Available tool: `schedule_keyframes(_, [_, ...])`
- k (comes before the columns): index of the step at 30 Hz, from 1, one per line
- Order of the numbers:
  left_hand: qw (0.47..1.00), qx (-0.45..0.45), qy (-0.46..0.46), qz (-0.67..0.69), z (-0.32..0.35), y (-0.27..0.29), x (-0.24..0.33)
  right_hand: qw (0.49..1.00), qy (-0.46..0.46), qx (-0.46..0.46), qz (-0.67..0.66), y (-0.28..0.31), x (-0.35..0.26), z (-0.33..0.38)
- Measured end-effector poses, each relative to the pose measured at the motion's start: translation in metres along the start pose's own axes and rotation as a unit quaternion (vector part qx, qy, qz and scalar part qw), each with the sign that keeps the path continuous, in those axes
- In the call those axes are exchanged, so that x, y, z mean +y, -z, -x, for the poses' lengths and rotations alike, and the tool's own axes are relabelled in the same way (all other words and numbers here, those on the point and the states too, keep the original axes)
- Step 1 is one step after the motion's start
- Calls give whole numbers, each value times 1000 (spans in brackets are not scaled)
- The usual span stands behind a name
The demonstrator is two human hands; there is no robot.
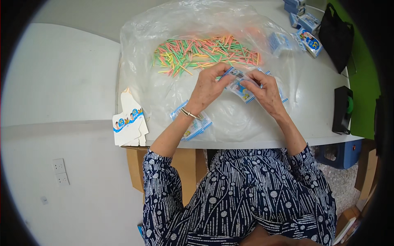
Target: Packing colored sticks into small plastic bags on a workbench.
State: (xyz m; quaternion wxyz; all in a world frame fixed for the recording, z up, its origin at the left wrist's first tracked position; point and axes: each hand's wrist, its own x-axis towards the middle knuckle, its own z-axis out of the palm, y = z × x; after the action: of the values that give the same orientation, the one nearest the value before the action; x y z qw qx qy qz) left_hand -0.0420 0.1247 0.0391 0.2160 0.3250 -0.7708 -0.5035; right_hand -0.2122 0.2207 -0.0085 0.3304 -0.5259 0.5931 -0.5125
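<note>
My left hand (209,88) and right hand (262,91) together pinch a small blue-and-white carton (238,84), held just above the clear plastic sheet (164,102) on the worktop (316,110). Both hands are narrowed around its edges. The heap of coloured sticks (205,55) lies just beyond. I judge the fold goes best with thumbs pressing along the creases and the carton kept square, so no flap tears.

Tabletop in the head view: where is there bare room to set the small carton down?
Bare table lies right of the plastic sheet, between the right hand and the black tape dispenser. It is crowded at the far right corner with small cartons, and on the sheet around the coloured sticks and left hand.
</note>
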Motion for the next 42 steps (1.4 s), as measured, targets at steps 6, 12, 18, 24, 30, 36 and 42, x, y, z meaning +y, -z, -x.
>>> schedule_keyframes(6, [988,43,-57,-139,16,5,-5,993,-34,-19,-110,-12,-6,3])
schedule_keyframes(12, [973,53,-80,-208,28,18,-7,994,-46,-74,-72,-23,-13,3])
schedule_keyframes(18, [947,68,-142,-281,11,70,-24,995,15,-85,-46,-35,-9,1])
schedule_keyframes(24, [687,-3,-74,-723,-20,169,-69,986,24,-166,-21,-46,-4,5])
schedule_keyframes(30, [620,-9,-227,-751,-37,171,-96,985,44,-166,-15,-46,0,6])
schedule_keyframes(36, [601,-48,-217,-767,-50,169,-95,985,62,-163,-13,-49,3,6])
schedule_keyframes(42, [602,-83,-242,-757,-58,168,-87,985,61,-161,-10,-47,5,6])
